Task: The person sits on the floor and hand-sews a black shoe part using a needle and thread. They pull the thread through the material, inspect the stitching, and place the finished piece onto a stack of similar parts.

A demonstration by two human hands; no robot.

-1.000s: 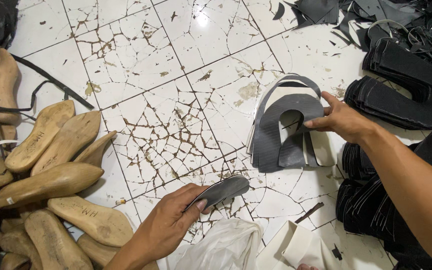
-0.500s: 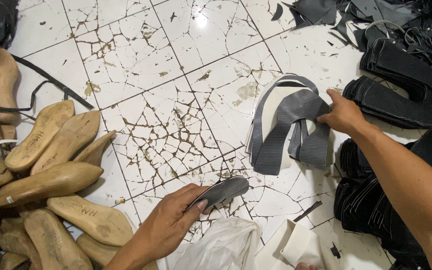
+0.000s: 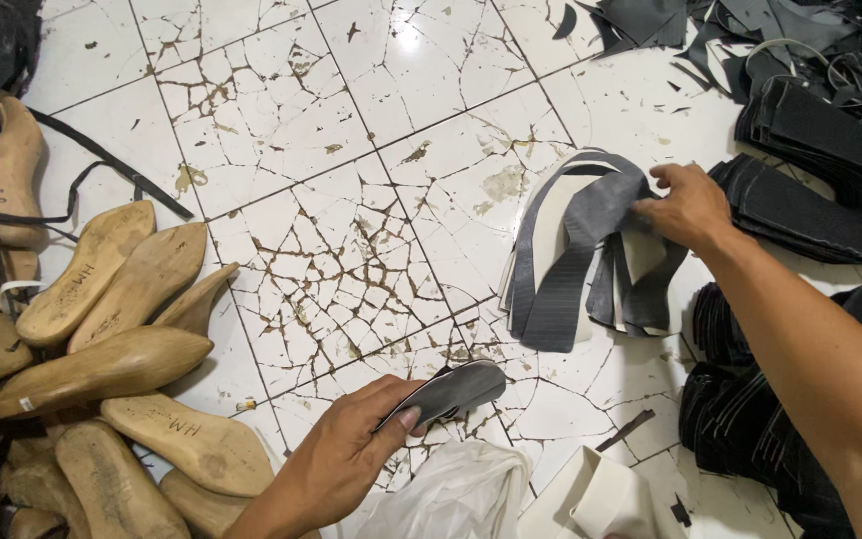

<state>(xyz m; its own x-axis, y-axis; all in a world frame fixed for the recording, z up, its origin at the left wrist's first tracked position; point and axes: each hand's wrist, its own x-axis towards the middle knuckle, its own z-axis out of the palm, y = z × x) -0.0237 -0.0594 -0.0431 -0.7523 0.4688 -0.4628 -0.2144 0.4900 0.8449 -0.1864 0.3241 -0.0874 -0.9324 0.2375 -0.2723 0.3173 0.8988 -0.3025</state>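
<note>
— What does the left hand (image 3: 336, 464) have?

— A flat, dark grey sole-shaped insole piece (image 3: 448, 391). The thumb lies on top of it and the fingers (image 3: 399, 423) curl under, so the hand is clamped on its near end. The piece sticks out to the right, held a little above the cracked white tiled floor (image 3: 281, 150), low in the middle of the view.

— And the right hand (image 3: 688, 207)?

— It rests on a stack of grey U-shaped cut pieces of shoe upper material (image 3: 586, 255) lying on the floor right of centre. The fingers pinch the top edge of the uppermost piece at the bend of the U. Pale lining shows between the grey layers.

— What lies around them?

— To the left, a heap of tan wooden shoe lasts (image 3: 92, 369) with thin black straps (image 3: 102, 160) trailing over some of them. To the right, behind the right forearm, piles of black cut leather pieces (image 3: 820, 170), and more black stacks (image 3: 750, 419) by the elbow. At the bottom edge, a crumpled white plastic bag (image 3: 456, 499) and a folded white sheet (image 3: 596, 499) just beside it. Dark scraps (image 3: 650, 20) lie at the top right.

— Are the two hands near each other?

— No, well apart, with bare floor between.
</note>
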